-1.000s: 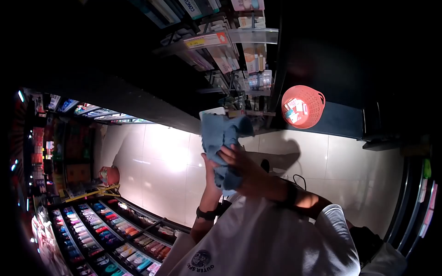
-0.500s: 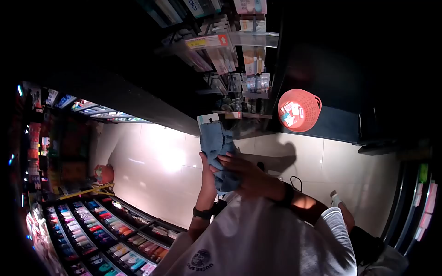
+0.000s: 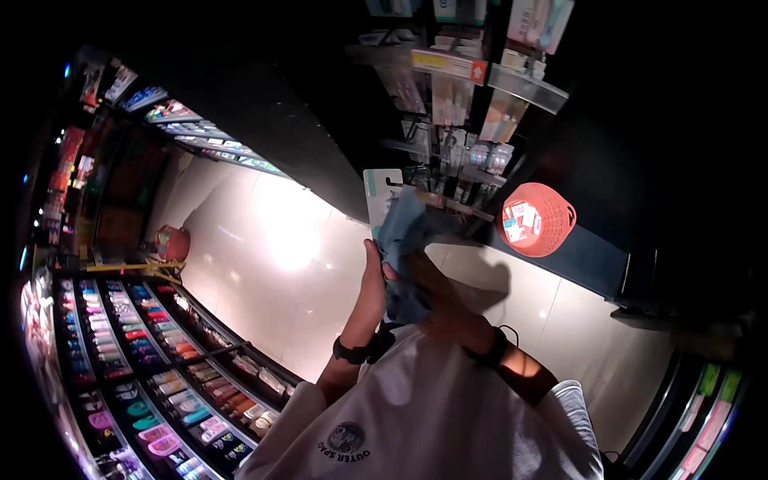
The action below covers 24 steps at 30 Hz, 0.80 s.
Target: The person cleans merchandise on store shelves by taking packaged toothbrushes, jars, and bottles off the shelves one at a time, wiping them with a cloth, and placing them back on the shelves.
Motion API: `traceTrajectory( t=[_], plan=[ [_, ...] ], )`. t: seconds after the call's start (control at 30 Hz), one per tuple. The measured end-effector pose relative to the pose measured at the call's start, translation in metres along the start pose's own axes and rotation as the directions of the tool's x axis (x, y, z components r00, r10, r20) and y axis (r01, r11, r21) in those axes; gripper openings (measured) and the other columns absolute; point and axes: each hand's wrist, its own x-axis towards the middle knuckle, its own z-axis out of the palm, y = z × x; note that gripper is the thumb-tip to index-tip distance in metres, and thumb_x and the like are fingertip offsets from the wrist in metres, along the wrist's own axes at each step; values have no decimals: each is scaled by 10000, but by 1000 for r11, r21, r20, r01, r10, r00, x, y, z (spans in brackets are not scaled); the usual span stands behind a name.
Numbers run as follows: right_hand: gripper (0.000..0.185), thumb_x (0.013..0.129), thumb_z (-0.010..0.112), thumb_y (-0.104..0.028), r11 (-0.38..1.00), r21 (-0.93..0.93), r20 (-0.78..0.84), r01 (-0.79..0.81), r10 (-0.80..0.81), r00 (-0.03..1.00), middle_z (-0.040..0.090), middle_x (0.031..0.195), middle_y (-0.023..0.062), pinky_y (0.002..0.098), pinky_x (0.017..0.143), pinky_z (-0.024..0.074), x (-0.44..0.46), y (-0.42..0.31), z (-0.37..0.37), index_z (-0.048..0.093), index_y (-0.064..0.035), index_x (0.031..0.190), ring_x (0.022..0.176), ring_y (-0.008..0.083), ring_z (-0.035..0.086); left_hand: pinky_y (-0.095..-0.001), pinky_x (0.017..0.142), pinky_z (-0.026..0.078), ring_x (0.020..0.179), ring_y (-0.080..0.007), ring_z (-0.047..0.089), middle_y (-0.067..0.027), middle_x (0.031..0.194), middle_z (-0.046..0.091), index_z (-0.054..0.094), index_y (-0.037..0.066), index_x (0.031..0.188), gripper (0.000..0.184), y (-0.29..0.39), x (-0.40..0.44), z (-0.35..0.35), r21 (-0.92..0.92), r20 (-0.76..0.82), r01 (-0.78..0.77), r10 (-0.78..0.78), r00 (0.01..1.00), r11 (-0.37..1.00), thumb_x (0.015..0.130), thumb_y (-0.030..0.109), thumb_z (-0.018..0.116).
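Presently, white card (image 3: 382, 188): its notched hanger end is showing above the hands, in front of the rack; the rest is disappearing behind the fabric, so its contents are staying hidden.
Blue cloth (image 3: 406, 220): it is covering the card's lower part and bunching between both palms.
Left hand (image 3: 370, 284): it is gripping the bundle from its left side, thumb pointing up along the edge.
Right hand (image 3: 428, 280): its fingers are closing over the fabric from the right.
Wiping: it is apparently going on, judging by the wrapped card; whether any part is already finished, I cannot tell.
Left to do: the card is neither hanging on a hook nor lying among the cartons, so its handling is seemingly remaining incomplete.
Hanging packs (image 3: 453, 100): they are filling hooks beyond the hands; which ones are needing attention is not showing.
Round basket (image 3: 562, 228): it is standing on the dark ledge (image 3: 596, 260), holding several cartons (image 3: 522, 221).
Display shelves (image 3: 160, 352): they are carrying rows of colourful goods, well apart on the left.
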Motion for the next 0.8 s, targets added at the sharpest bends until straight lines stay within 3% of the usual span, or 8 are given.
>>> traceTrajectory(
  t=[0.03,0.13,0.2,0.27,0.33,0.43,0.67,0.8],
  plan=[
    [648,856,627,-220,1000,9,9,7,-7,1000,381,1455,219,534,1120,272,0,0,2,409,-77,1449,1362,458,329,-241,838,459,920,-69,514,23,998,528,504,71,1279,679,-1,-2,-7,-13,145,-6,8,989,1000,1005,624,220],
    [650,854,631,-209,986,-9,-10,-164,164,986,393,1441,217,529,1097,302,0,2,7,407,-81,1450,1333,454,359,-243,812,462,893,-70,516,27,960,522,528,93,1144,620,-12,-24,31,-22,-89,-87,84,992,996,1008,619,228],
    [655,849,635,-199,979,110,-48,-173,179,983,395,1440,218,519,1097,309,4,6,8,407,-92,1454,1335,450,359,-245,868,461,976,-81,539,1,1057,558,517,75,1217,642,-5,-32,37,-120,-67,-15,7,998,993,1013,608,223],
    [663,845,632,-187,973,102,52,-208,204,978,400,1437,219,514,1109,303,5,4,10,401,-95,1459,1350,449,350,-252,913,454,1040,-91,539,-20,1135,559,479,60,1296,663,-19,-16,4,-61,-54,-29,25,998,998,1015,601,219],
    [664,840,636,-193,999,11,81,-45,44,996,410,1423,220,517,1100,323,4,8,10,407,-96,1455,1336,455,368,-258,957,447,1103,-101,539,-40,1213,560,440,45,1375,693,-18,-14,-8,-2,-36,-40,40,999,999,1018,594,215],
    [639,833,638,-176,999,12,131,-48,46,990,421,1413,213,527,1083,342,6,5,9,438,-98,1434,1312,451,397,-272,1015,426,1178,-115,522,-66,1319,528,369,29,1443,712,-11,-21,-6,-22,8,-57,57,998,998,1022,582,211],
    [613,798,629,-113,980,23,17,-195,195,981,430,1410,206,536,1091,329,11,-8,3,486,-62,1392,1322,436,398,-284,996,454,1142,-140,560,-87,1278,560,403,0,1406,741,-2,-27,21,-17,21,-87,87,996,996,1017,594,191],
    [606,794,623,-113,990,33,47,-138,136,990,435,1400,216,540,1110,296,5,-5,5,490,-46,1381,1321,431,403,-331,959,502,1079,-222,625,-146,1210,617,438,-8,1386,835,4,-9,15,-262,80,-52,75,994,964,978,671,172]
  ],
)
